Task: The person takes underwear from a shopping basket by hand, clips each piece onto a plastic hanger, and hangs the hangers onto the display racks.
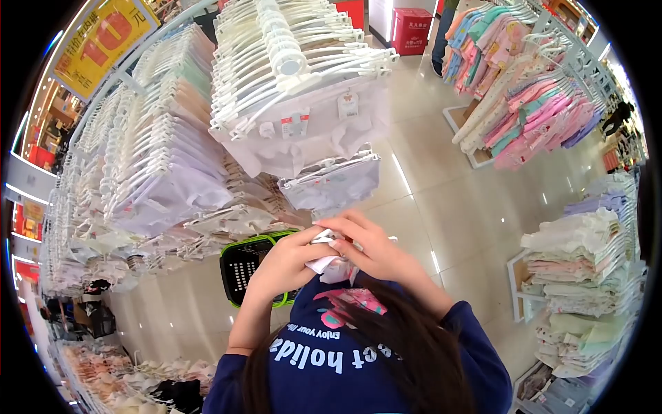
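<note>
Both my hands meet in front of my chest around a small bunched white and pinkish garment (333,268). Fingers of my left hand (289,261) wrap its left side, partly hidden behind the cloth. My right hand (365,243) presses on it from the right and above, its fingers bent over the top. A bit of white plastic (323,237), perhaps a hanger, shows between the hands. Just beyond them hangs a pale lilac garment (334,185) on a white hanger, below a row of pale underwear (310,131) on white hangers.
A black basket with a green rim (238,303) stands on the floor left of my hands. Racks of hanging clothes (165,165) fill the left side. More racks of colourful clothes (531,103) and folded or hanging garments (576,269) stand at the right. A red box (412,31) is ahead.
</note>
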The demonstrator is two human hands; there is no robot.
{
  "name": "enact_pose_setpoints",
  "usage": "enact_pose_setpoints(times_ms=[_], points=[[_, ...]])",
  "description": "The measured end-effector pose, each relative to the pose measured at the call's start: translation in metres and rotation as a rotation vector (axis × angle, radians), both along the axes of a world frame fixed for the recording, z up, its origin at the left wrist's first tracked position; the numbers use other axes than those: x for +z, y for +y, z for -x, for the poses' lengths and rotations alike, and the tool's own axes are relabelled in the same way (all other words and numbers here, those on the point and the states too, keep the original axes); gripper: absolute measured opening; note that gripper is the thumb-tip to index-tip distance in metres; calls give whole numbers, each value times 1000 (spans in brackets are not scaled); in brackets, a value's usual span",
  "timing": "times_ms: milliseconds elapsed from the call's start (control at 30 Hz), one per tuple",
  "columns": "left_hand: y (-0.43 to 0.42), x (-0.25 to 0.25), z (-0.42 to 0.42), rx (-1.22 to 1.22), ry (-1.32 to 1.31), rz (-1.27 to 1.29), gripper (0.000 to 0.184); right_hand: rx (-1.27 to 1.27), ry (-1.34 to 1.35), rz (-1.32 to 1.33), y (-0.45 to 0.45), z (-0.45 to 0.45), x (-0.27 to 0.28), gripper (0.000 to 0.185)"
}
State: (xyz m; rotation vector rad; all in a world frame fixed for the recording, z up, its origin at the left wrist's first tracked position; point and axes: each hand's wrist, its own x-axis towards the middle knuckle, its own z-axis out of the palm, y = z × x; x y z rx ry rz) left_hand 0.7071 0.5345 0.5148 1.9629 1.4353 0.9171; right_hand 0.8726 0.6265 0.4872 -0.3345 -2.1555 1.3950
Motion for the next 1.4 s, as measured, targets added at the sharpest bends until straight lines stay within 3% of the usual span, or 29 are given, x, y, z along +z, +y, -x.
enact_pose_setpoints(times_ms=[133,233,267,300,333,467,600,767,967,1167,1400], points=[[2,-1,-4,31,6,-108,20,-74,139,75,-8,4,-6,33],[0,-1,-6,125,-3,-195,23,-264,202,-191,-1,2,-9,28],[-2,0,-8,166,-11,-210,24,-308,207,-166,1,-1,-8,26],[-8,10,-6,240,153,-228,24,-352,209,-140,3,-5,-5,25],[-12,14,-7,296,158,-278,16,-397,211,-116,6,-9,-3,24],[-11,28,-5,333,32,-254,16,-313,425,126,9,-14,5,18],[-6,36,-2,296,-41,-63,17,-197,393,-93,12,-18,15,16],[-11,33,2,379,-162,100,16,-143,330,0,4,-17,22,17],[-1,42,-1,203,-6,-231,8,-156,369,-24,4,-11,19,14],[-2,36,2,348,-315,-93,8,-188,463,-113,4,-4,18,13],[2,40,-4,348,-267,-85,9,-273,485,-77,1,4,17,12]])
